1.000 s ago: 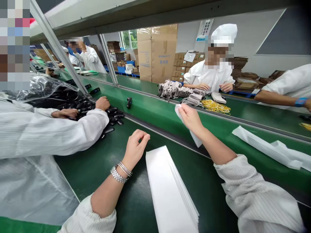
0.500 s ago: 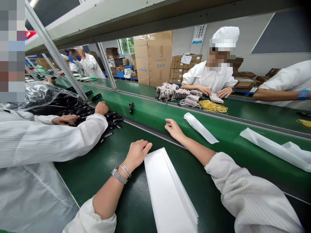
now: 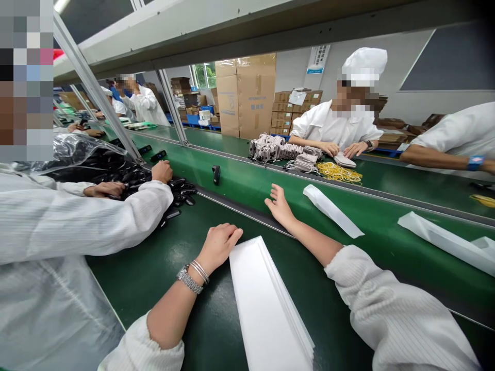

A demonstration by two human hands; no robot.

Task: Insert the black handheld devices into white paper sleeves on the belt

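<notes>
Left hand point(image 3: 218, 248): empty and relaxed, palm down on the dark green bench point(image 3: 216, 330), with a silver watch point(image 3: 188, 280) and thin bangles point(image 3: 200, 271) at the wrist. No grasp on anything. Just beside it, a long stack of white sleeves point(image 3: 266, 309) lying flat on the bench, its top end at the fingertips; actual contact impossible to tell from this view.

Right hand point(image 3: 279, 204): open and empty, fingers spread, palm down over the raised green belt point(image 3: 247, 180). Up and to the right of it, near but not touching, a single white sleeve point(image 3: 332, 211) lying flat and slanted on the belt. Farther right on the same belt, well apart, a longer white sleeve point(image 3: 444, 242).

To the left, a co-worker's two hands point(image 3: 162, 171) on a heap of small black parts point(image 3: 181, 193), beside a clear plastic bag point(image 3: 65, 147). On the belt between, one small black device point(image 3: 216, 173).

Across the bench, a second co-worker in a white cap point(image 3: 364, 67), both hands on a small pale pouch point(image 3: 345, 160), next to bundled grey-beige cords point(image 3: 270, 148) and yellow rubber bands point(image 3: 339, 172). Behind, stacked cardboard boxes point(image 3: 247, 98).
</notes>
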